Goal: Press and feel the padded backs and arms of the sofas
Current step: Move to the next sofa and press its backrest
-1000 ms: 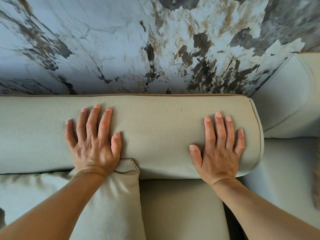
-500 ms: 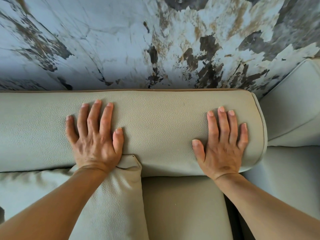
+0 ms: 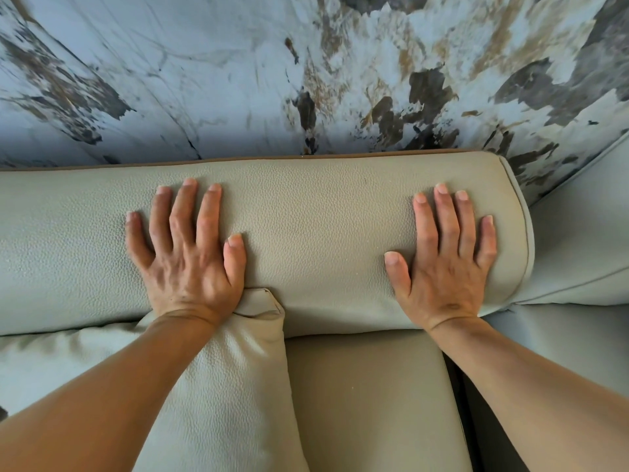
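Observation:
A pale grey-green pebbled-leather sofa back (image 3: 313,233) runs across the middle of the view, rounded and padded, ending at a piped edge on the right. My left hand (image 3: 185,257) lies flat on it left of centre, fingers spread, palm down. Near the back's right end my right hand (image 3: 442,260) rests flat in the same way, fingers apart. Both palms touch the padding and neither holds anything. A loose cushion (image 3: 218,386) of the same leather leans against the back under my left wrist. The sofa seat (image 3: 367,396) shows between my forearms.
Right behind the sofa back stands a marbled wall (image 3: 238,80) in blue-white with dark and brown patches. A second padded sofa section (image 3: 578,240) adjoins on the right, with a dark gap (image 3: 456,386) between the seats.
Both hands stay flat in the same spots on the back. The view has shifted slightly, so the sofa back sits a little higher and further right in frame.

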The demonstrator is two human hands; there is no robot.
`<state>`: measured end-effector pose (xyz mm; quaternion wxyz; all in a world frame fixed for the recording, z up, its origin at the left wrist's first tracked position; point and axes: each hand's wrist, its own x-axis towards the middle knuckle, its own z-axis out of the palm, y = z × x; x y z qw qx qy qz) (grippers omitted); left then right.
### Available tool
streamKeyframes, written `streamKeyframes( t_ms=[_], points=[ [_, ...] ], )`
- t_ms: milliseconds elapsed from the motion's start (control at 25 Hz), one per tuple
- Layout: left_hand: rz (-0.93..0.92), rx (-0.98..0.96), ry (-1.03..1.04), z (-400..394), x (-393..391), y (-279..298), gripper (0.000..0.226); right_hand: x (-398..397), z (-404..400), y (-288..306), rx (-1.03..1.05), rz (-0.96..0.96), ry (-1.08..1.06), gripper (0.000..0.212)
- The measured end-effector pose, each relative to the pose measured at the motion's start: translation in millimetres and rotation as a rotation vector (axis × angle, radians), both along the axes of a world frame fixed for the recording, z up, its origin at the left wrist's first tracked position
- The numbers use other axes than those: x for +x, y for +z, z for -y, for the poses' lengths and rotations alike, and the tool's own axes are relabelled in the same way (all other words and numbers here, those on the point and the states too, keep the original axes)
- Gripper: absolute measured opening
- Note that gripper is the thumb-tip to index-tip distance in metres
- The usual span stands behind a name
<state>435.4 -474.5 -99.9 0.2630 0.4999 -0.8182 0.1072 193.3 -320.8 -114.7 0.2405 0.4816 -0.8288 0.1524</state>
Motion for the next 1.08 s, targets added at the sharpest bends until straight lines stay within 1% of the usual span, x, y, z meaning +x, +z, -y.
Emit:
streamKeyframes(
  t_ms=[440, 680, 1080],
  points=[
    [-0.034, -0.028, 0.041, 41.8, -27.2, -6.1, 0.064, -36.0, 52.4, -5.5, -0.036, -0.026, 0.035, 0.070],
    [-0.028, -0.015, 0.031, 39.6, -26.1, -4.0, 0.063, -36.2, 52.3, -9.1, -0.047, -0.066, 0.027, 0.071],
    [-0.041, 0.038, 0.015, 36.6, -27.0, 2.3, 0.064, -38.6, 55.9, -11.7, -0.067, -0.072, 0.025, 0.073]
  ],
)
